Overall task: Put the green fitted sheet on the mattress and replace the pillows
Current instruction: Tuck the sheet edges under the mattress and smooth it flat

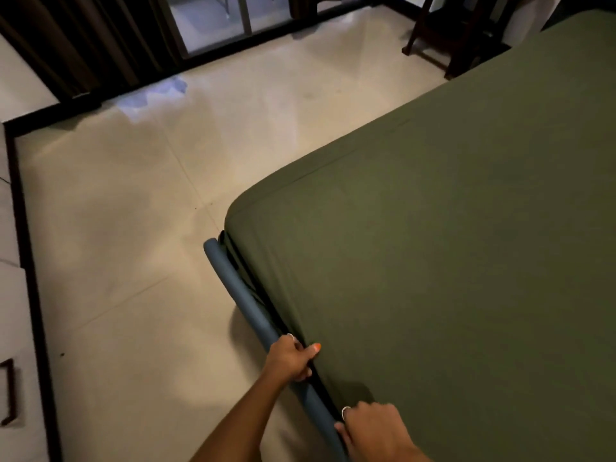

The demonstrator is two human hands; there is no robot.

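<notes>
Green sheet [450, 261] stretched smooth over the mattress, filling the right side of the view, wrapped round the near rounded corner and down the side. Along that side, just below the sheet's edge, a blue padded bed rail [240, 295] running from the corner toward the bottom of the frame. Left hand [293, 358] at the sheet's lower edge, fingers curled down into the gap between rail and mattress, thumb with an orange nail lying flat on top of the fabric, pinching the sheet's edge. Right hand [373, 428] lower on the same edge, fingers curled over the sheet where it meets the rail, fingertips tucked out of sight; hard to tell how much fabric is gripped. Pale tiled floor [133, 228] to the left. Dark curtain [83, 45] and glass door [213, 21] at the top. Dark wooden chair [460, 38] beyond the far end of the bed.
</notes>
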